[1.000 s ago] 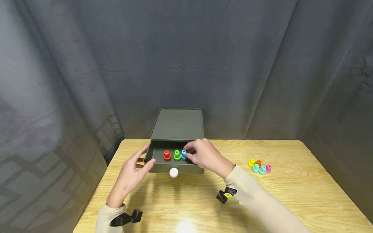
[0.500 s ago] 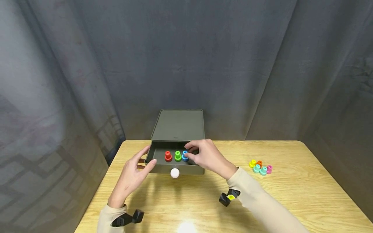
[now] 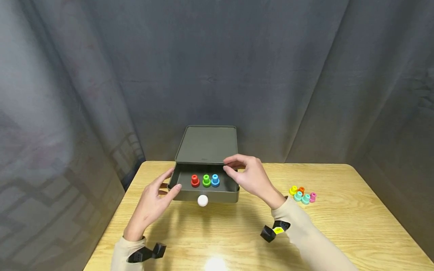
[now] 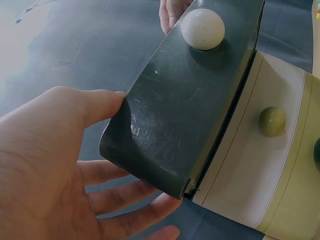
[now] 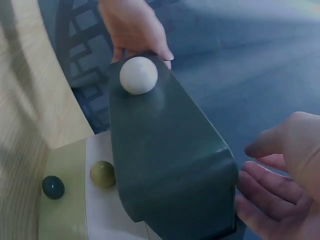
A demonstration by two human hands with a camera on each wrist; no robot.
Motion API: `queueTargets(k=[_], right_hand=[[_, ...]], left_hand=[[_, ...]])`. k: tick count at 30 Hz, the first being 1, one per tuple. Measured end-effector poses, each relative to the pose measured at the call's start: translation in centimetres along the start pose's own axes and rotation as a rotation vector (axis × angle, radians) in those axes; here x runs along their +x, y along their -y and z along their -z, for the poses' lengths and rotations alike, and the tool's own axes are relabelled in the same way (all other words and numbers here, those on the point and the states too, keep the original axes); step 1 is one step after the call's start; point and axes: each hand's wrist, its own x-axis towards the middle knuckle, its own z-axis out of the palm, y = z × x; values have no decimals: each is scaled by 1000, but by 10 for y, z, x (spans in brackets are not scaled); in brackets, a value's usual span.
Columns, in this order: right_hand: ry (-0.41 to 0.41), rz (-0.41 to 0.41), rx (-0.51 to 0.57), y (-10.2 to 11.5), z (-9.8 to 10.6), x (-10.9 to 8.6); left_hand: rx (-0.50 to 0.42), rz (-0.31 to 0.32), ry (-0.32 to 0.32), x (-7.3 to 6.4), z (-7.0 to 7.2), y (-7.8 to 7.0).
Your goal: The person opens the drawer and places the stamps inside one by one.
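Note:
The dark grey-green drawer (image 3: 217,196) is pulled out at the top of its cabinet (image 3: 208,145), with a round white knob (image 3: 202,200) on its front. In it a red peg (image 3: 194,181), a green peg (image 3: 206,181) and a blue peg (image 3: 215,181) stand upright in a row, each hollow-topped with a wide base. My left hand (image 3: 149,209) grips the drawer's left front corner, thumb at the front rim and fingers at the side and underneath, as the left wrist view shows. Over the drawer's right side my right hand (image 3: 252,178) holds nothing, thumb and fingers apart.
On the table (image 3: 342,226) to the right lie a yellow peg (image 3: 293,190), an orange peg (image 3: 301,190), two turquoise pegs (image 3: 306,199) and a pink peg (image 3: 312,197). Lower drawers show an olive knob (image 4: 272,121) and a dark green knob (image 5: 53,187). A grey curtain (image 3: 217,75) hangs behind.
My right hand has let go of the blue peg and moved up and right, away from it. The blue peg now stands by itself beside the green one. The left hand keeps its grip.

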Motion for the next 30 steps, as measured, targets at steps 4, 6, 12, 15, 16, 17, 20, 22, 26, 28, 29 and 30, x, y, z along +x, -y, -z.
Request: queueTargets(k=[4, 6, 12, 15, 16, 17, 20, 22, 26, 28, 29, 30], right_hand=[[-100, -3, 49, -3, 3, -4], [-142, 7, 73, -5, 5, -7], [-199, 2, 136, -13, 11, -18], [-216, -14, 157, -19, 12, -25], [-224, -19, 162, -20, 13, -28], [-234, -24, 170, -22, 14, -30], [-271, -54, 191, -27, 17, -40], [-300, -74, 210, -30, 19, -47], [-336, -103, 223, -38, 21, -59], [-339, -107, 224, -41, 21, -65], [-339, -107, 227, -42, 21, -68], [-341, -108, 230, -43, 20, -70]], left_hand=[[14, 1, 0, 0, 0, -2], [16, 6, -1, -1, 0, -2], [51, -4, -15, -2, 0, -4], [73, -10, -35, -2, 0, -6], [81, -14, -44, -1, 1, -6], [87, -18, -50, -1, 1, -7], [98, -33, -68, -1, 2, -9], [96, -41, -85, -1, 2, -10], [95, -73, -157, -3, 2, -11], [108, -107, -222, -4, 1, -13], [114, -132, -259, -4, 1, -14], [122, -162, -296, -5, 1, -14]])
